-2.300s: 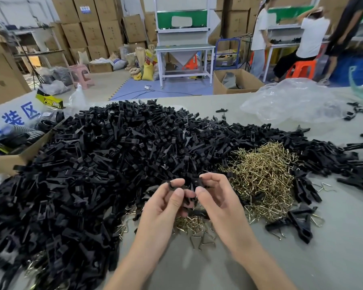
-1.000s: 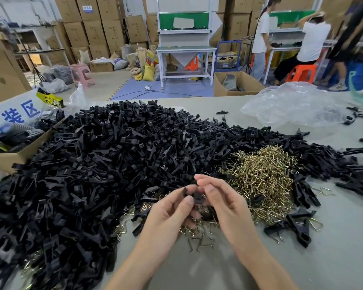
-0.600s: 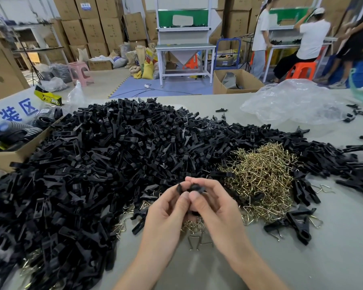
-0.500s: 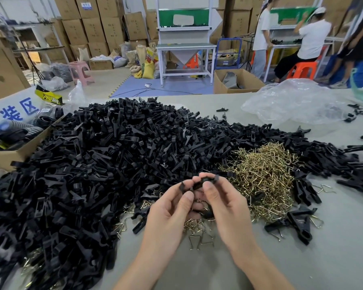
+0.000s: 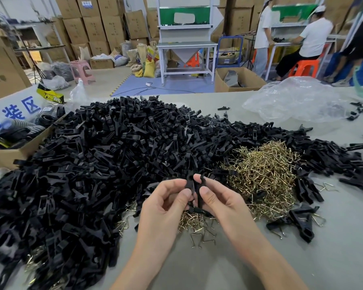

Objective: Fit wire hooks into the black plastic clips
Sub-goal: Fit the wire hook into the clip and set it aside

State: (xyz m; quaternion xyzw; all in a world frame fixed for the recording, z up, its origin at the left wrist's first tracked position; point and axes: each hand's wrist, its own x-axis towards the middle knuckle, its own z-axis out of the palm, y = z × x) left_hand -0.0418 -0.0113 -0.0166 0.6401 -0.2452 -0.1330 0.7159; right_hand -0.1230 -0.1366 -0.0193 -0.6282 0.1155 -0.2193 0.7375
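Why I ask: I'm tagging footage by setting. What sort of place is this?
Probably a small factory or assembly workshop: a heap of black clips and a pile of wire hooks on the table, cardboard boxes stacked at the back, other people working behind.

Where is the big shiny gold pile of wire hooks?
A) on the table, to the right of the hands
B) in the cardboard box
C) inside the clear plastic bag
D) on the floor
A: the wire hooks lie heaped on the table, just right of the right hand, among black clips.
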